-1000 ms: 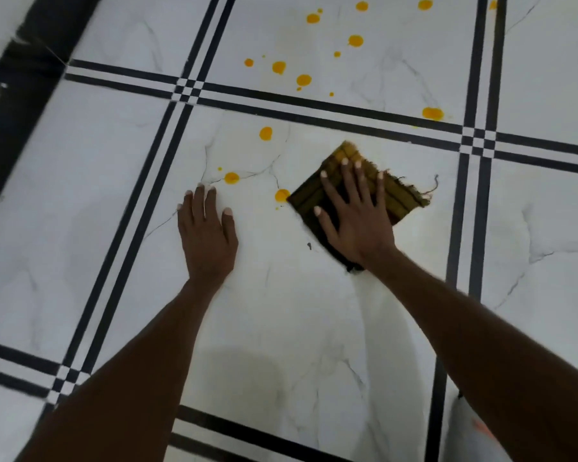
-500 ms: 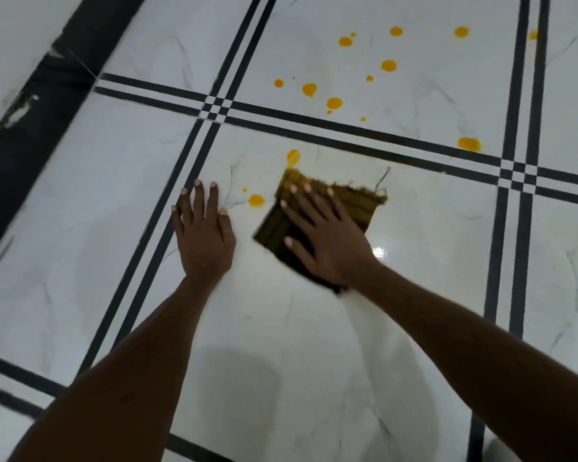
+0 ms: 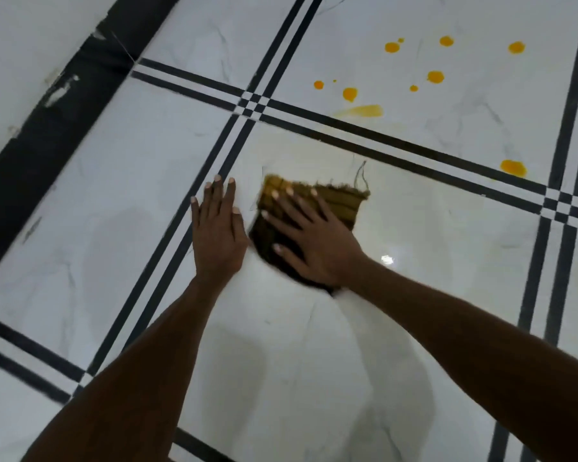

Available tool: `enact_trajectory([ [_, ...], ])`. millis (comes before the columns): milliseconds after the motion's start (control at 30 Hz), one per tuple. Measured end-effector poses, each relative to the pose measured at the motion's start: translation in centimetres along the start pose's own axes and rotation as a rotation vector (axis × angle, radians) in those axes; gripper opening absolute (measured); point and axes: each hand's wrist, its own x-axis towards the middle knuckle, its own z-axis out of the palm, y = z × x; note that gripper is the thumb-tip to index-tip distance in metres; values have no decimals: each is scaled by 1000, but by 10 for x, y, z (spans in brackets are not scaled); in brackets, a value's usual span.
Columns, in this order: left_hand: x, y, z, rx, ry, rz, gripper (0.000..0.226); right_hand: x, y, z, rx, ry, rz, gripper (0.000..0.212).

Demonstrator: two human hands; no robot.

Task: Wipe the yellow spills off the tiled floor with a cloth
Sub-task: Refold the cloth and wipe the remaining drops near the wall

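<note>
the right hand (image 3: 314, 241) lies flat w/ fingers spread, pressing the cloth (image 3: 339, 203) onto the tiled floor (image 3: 431, 295), palm down, not gripping it. the cloth is a folded dark olive-yellow rag w/ frayed threads at its far edge, sitting on the middle tile just beside the left hand (image 3: 218, 233), which is open and flat on the floor, holding nothing, prob just propping the body. progress, judging by how things lie: the tile under the hands looks clean, no yellow drops visible on it, only a faint film. lots left tho: a cluster of yellow drops (image 3: 392, 47) on the far tile, a yellow smear (image 3: 361, 111) just past the black line, one blob (image 3: 513, 168) by the line to the right, and a bit at the right frame edge. so maybe a third done, rest is beyond the stripe. no brands, labels or writing readable anywhere.
</note>
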Motion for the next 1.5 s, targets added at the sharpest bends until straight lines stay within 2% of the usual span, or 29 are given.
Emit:
enact_trajectory([
  [67,1,-15,-8,39,-14,-1,56,-46,24,-1,3,-26,-52,65],
  [100,0,-22,-10,53,-35,11,56,-50,49,-4,-3,-12,-5,65],
  [200,-3,-29,-10,102,-58,28,56,6,113,-17,12,98,349,71],
  [267,-2,-27,-9,102,-55,29,56,65,101,-24,74,130,513,71],
  [300,-1,-28,-7,92,-53,30,56,87,76,-21,91,111,471,69],
  [367,-1,-30,-9,87,-50,42,57,85,5,-12,81,78,190,67],
  [433,-1,-31,-11,95,-57,38,58,23,-41,1,51,14,-82,64],
  [500,-1,-29,-11,100,-70,42,57,-48,-26,6,52,-19,-172,65],
  [567,-4,-26,-12,104,-66,27,56,-67,34,3,35,45,-12,64],
  [633,-3,-29,-12,94,-76,28,56,-39,85,-9,22,108,314,65],
  [667,-2,-28,-12,95,-82,36,56,-16,95,-13,41,121,442,66],
  [700,0,-27,-12,96,-84,43,56,6,89,-13,52,123,496,67],
  [733,-1,-28,-11,98,-87,50,57,20,69,-11,72,101,481,67],
  [800,-2,-27,-13,75,-83,37,57,18,13,-3,86,108,288,66],
  [867,-1,-21,-15,32,-73,31,57,-29,-27,7,48,62,92,66],
  [933,0,-8,-13,-5,-73,96,57,-94,-24,10,48,39,17,67],
  [1000,-3,7,-11,-13,-65,137,56,-132,20,6,64,51,123,66],
  [1100,-5,28,-2,-37,-144,213,59,-113,102,-6,13,143,491,66],
  [1167,-7,39,5,-24,-181,256,60,-81,103,-12,66,129,635,68],
  [1200,-7,41,8,-12,-187,278,59,-72,84,-10,85,121,613,69],
  [1267,-6,46,13,5,-202,300,58,-94,23,0,85,98,406,66],
  [1333,-6,53,15,19,-202,284,58,-161,-29,15,75,33,161,66],
  [1367,-6,56,16,25,-206,272,59,-196,-39,17,78,8,95,67],
  [1433,-7,59,17,40,-209,270,60,-230,-3,14,73,5,105,66],
  [1500,-8,60,17,47,-217,268,60,-213,60,7,32,50,326,64],
])
